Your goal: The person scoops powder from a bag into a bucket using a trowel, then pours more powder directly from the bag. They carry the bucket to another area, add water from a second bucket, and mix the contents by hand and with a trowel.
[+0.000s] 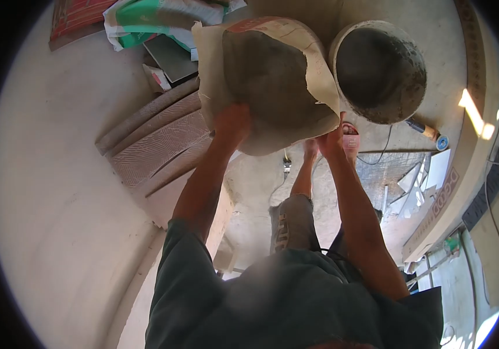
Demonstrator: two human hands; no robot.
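A large torn-open paper bag (pixel 211 75) of grey cement-like powder (pixel 270 81) is tilted so its wide mouth faces me. My left hand (pixel 235 123) is closed on the bag's near left edge, the fingers partly hidden by the paper. At its near right corner, my right hand (pixel 332 139) is wrapped around the paper, with the thumb up along the side. Right beside the bag stands a round bucket (pixel 421 87), its inner wall smeared with grey and dark grey material inside it.
Ribbed-backed tiles (pixel 156 139) lean in a stack at left. Behind them lie a green and white sack (pixel 130 23) and a dark flat panel (pixel 171 58). A power tool with a blue disc (pixel 442 142), a cord (pixel 386 145) and broken white pieces (pixel 412 183) lie on the floor at right.
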